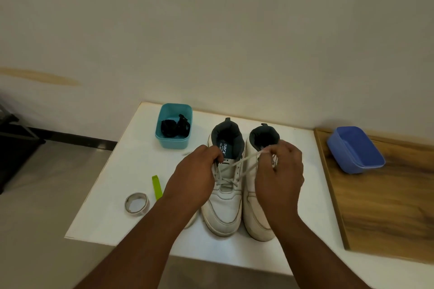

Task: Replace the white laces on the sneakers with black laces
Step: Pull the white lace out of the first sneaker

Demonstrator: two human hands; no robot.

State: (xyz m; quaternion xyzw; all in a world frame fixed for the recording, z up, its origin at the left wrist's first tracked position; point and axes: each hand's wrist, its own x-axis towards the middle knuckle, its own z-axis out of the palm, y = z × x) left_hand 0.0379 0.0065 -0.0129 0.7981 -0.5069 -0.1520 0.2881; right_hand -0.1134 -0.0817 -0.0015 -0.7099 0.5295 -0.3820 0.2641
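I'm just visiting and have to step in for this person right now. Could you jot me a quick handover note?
Left hand grips the left sneaker at its collar. Right hand pinches the white lace, pulled taut across from that sneaker.
Black laces lie bundled in the teal tub, untouched.
Done: the left sneaker's upper eyelets look loosened.
Left: finish unlacing it, check the right sneaker, whose lacing the hand hides, then thread the black laces.
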